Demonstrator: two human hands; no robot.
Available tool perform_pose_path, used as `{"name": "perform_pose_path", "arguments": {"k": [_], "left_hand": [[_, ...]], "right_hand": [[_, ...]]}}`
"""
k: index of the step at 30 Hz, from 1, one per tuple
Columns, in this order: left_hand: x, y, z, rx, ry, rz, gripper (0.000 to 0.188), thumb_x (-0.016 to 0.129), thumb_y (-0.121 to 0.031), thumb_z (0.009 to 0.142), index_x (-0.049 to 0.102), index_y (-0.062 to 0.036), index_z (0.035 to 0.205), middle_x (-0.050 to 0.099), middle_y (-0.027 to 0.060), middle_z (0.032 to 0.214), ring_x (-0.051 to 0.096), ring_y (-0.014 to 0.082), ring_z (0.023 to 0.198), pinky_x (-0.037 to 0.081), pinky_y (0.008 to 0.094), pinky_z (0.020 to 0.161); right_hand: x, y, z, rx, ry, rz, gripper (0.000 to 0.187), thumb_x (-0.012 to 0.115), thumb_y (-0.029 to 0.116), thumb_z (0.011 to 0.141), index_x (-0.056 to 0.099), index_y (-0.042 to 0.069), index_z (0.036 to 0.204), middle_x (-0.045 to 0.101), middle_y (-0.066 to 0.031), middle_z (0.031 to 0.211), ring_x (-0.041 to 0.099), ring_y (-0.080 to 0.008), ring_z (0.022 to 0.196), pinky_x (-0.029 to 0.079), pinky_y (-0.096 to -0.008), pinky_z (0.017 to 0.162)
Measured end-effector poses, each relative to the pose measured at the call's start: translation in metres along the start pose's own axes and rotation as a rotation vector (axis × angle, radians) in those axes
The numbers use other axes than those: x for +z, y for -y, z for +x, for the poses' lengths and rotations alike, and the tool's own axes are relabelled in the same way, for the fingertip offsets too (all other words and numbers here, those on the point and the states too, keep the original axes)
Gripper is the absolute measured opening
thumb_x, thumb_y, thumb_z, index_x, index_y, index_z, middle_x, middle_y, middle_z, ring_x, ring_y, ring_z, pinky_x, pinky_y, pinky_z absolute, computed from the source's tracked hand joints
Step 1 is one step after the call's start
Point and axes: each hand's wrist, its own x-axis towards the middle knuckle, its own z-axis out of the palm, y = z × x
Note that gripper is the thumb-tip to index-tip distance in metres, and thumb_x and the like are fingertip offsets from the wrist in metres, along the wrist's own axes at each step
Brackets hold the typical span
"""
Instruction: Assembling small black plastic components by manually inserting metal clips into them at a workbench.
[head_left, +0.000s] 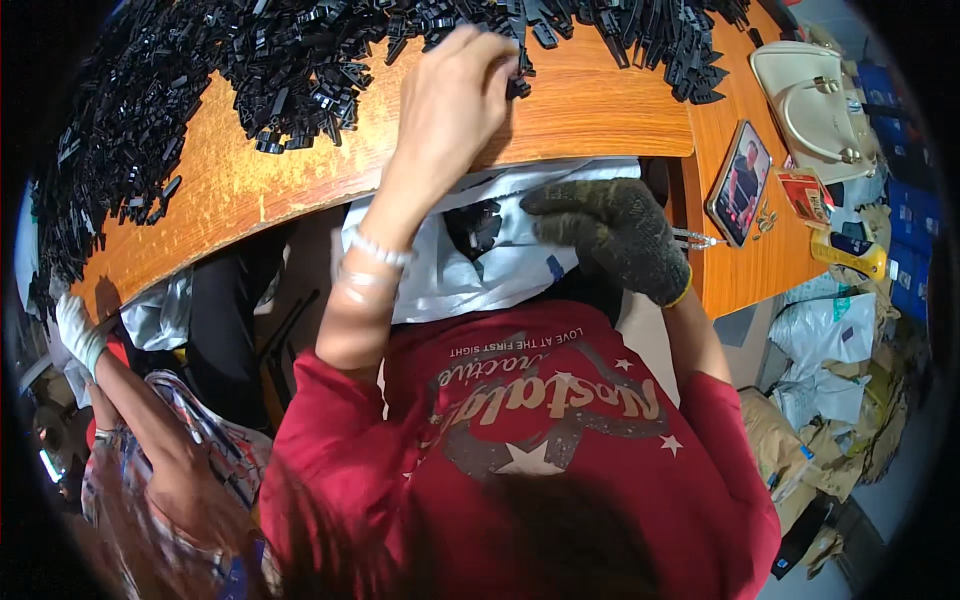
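Note:
My bare left hand (455,100) reaches over the tabletop at the edge of the heap of small black plastic parts (290,75). Its fingers are curled and slightly blurred, and the fingertips are partly hidden; a black plastic part (518,88) shows right beside them. In a dark knitted glove, my right hand (620,235) hovers above the white bag (450,270) across my lap, its fingers stretched to the left and apart, with nothing visible between them. Several black parts (478,228) lie in the bag's opening.
A propped phone (740,185), a cream handbag (815,110), a red packet (803,193) and a yellow-and-black tool (848,253) are on the right-hand table. Bags and cartons (830,350) lie beyond. At left, another person's gloved hand (78,330) touches the table edge.

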Motion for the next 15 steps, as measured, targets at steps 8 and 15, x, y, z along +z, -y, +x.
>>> {"name": "perform_pose_path", "arguments": {"k": [8,15], "left_hand": [[0.048,0.003,0.063,0.239,0.23,0.367,0.01,0.059,-0.011,0.083,0.064,-0.0026,0.083,0.055,0.0184,0.092,0.059,0.0348,0.082,0.051,0.044,0.067],[0.038,0.009,0.055,0.393,0.118,0.212,0.023,0.064,-0.01,0.079,0.062,-0.0062,0.101,0.056,0.0128,0.089,0.059,0.0309,0.083,0.05,0.0397,0.068]], "right_hand": [[-0.001,-0.013,-0.003,-0.022,-0.24,-0.025,0.02,0.062,0.017,0.09,0.071,0.005,0.104,0.071,-0.0128,0.094,0.067,-0.0206,0.079,0.052,-0.0321,0.076],[-0.007,-0.036,0.008,-0.089,-0.404,0.422,0.022,0.06,0.01,0.091,0.067,0.004,0.111,0.07,-0.0115,0.098,0.067,-0.0149,0.078,0.055,-0.0266,0.068]]}}
